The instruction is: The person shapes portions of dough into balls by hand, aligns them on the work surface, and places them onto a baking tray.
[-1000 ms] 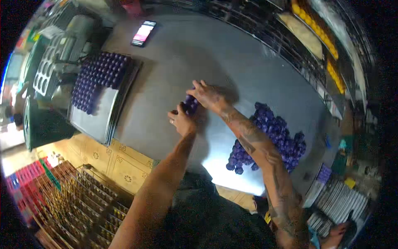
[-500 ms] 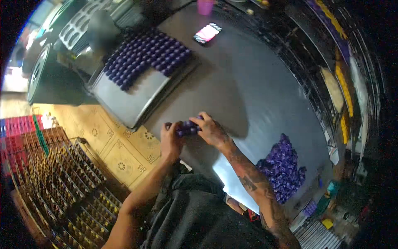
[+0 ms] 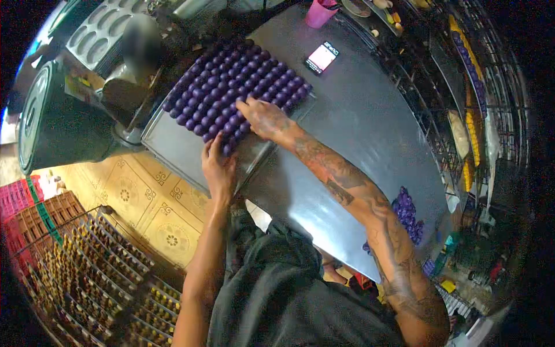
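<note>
Rows of round, glossy purple balls (image 3: 217, 92) cover much of a flat metal tray (image 3: 173, 144) on the worktable. My left hand (image 3: 218, 170) is at the near edge of the rows, thumb and fingers closed about the end of a short cluster of purple balls (image 3: 231, 136). At the other end of that cluster, my right hand (image 3: 263, 118) curls its fingers against the balls; its fingertips are partly hidden. The cluster lies against the other rows on the tray. On the right of the table is a heap of small purple pieces (image 3: 406, 214), partly behind my right forearm.
A lit phone (image 3: 322, 58) and a pink cup (image 3: 319, 14) are on the metal table (image 3: 341, 115). Left of the tray stands a large green bin (image 3: 63, 121). Racks with yellow pieces (image 3: 110, 272) fill the lower left, and wire shelving (image 3: 503, 133) lines the right.
Both hands have moved up and away from my body, carrying the cluster of purple balls from over the table edge to the rows on the tray. The view has shifted.
</note>
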{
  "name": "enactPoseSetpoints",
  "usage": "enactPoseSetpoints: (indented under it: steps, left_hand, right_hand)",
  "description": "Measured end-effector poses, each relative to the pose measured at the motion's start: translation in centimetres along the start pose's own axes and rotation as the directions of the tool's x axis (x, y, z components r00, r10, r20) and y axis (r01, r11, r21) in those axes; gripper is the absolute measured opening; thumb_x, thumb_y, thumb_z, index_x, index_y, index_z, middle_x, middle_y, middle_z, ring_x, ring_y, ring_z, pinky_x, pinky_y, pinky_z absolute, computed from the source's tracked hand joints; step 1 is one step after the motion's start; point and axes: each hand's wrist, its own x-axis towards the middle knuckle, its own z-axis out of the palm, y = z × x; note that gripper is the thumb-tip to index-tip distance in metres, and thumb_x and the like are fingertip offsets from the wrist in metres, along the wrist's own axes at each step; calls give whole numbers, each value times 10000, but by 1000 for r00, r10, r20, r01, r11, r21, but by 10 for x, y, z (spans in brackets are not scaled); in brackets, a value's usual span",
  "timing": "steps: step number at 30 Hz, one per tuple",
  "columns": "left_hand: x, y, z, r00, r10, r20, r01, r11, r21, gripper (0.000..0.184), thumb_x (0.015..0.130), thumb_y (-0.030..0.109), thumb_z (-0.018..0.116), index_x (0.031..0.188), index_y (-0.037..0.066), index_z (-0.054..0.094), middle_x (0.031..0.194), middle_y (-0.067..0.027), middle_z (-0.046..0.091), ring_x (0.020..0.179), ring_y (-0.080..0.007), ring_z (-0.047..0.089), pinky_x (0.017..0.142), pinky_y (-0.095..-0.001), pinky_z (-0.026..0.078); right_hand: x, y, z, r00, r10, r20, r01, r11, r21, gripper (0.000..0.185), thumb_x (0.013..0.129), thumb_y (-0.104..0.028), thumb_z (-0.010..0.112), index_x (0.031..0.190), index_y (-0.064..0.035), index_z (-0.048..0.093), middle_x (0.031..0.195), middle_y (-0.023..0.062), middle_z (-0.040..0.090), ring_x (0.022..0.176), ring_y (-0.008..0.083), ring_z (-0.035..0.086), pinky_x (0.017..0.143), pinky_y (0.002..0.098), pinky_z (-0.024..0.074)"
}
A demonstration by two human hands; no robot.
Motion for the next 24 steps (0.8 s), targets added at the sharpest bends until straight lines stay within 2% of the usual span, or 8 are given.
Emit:
enactPoseSetpoints:
  steps: [8, 11, 13, 17, 20, 22, 23, 24]
  left_hand:
    - [-3, 45, -27, 981, 157, 117, -191, 898, 396, 612, 877, 130, 764, 1457, 195, 579, 1567, -131, 477, 1380, -385, 490, 1124, -471, 416]
    - [17, 46, 7, 769, 582, 262, -624, 599, 502, 551, 961, 276, 665, 1498, 262, 542, 1632, -122, 408, 1471, -349, 401, 1155, -500, 360]
    - [51, 12, 44, 654, 487, 579, -690, 71, 720, 562, 1019, 316, 539, 1572, 336, 441, 1670, -98, 349, 1503, -356, 360, 1172, -486, 338]
    - [77, -11, 55, 559, 602, 570, -738, 49, 673, 648, 1027, 245, 462, 1626, 431, 295, 1706, -10, 294, 1541, -271, 324, 1214, -461, 280]
    - [56, 8, 54, 608, 508, 610, -594, -219, 774, 592, 1032, 305, 440, 1617, 346, 362, 1684, 15, 343, 1531, -247, 341, 1224, -445, 274]
    - [26, 34, 64, 463, 807, 367, -786, 182, 591, 512, 1043, 266, 423, 1548, 204, 480, 1582, -58, 493, 1448, -272, 453, 1186, -428, 353]
    - [-2, 20, 85, 508, 816, 277, -837, 390, 384, 468, 1029, 186, 436, 1487, 154, 526, 1496, -93, 559, 1385, -280, 506, 1145, -426, 401]
    - [-42, 36, 107, 588, 740, 327, -808, 553, 203, 442, 1009, 112, 454, 1437, 125, 559, 1424, -116, 602, 1330, -282, 545, 1106, -420, 438]
  right_hand:
    - [-16, -5, 36, 920, 73, -385, -22, 991, 134, 417, 880, -5, 600, 1292, -60, 635, 1355, 240, 513, 1165, 431, 621, 967, 466, 556]
    - [-54, -13, 38, 738, 144, -660, 156, 914, 374, 448, 828, 41, 643, 1264, -58, 654, 1339, 215, 518, 1179, 399, 617, 1022, 397, 529]
    - [-116, -19, 18, 821, 350, -450, -21, 807, 590, 363, 884, 12, 639, 1241, -54, 666, 1322, 180, 540, 1180, 361, 625, 1025, 376, 529]
    - [-284, -4, 38, 668, 501, -550, -185, 828, 529, 246, 954, -126, 680, 1190, -55, 681, 1282, 125, 594, 1159, 306, 646, 1010, 377, 542]
    - [-436, 38, 51, 416, 806, -421, -407, 579, 706, 264, 923, -103, 695, 1185, -65, 694, 1272, 124, 613, 1167, 307, 631, 996, 384, 534]
    - [-539, 67, 47, 119, 953, -277, -488, 300, 820, 283, 897, -78, 696, 1180, -78, 706, 1180, 123, 630, 1155, 316, 612, 989, 407, 514]
    - [-585, 77, 30, 150, 875, -461, -817, 372, 441, 284, 892, -78, 693, 1175, -79, 708, 1161, 124, 625, 1138, 322, 609, 983, 415, 508]
    - [-616, 98, 33, 155, 878, -452, -803, 378, 460, 284, 892, -78, 693, 1175, -79, 708, 1161, 124, 625, 1138, 322, 609, 983, 415, 508]
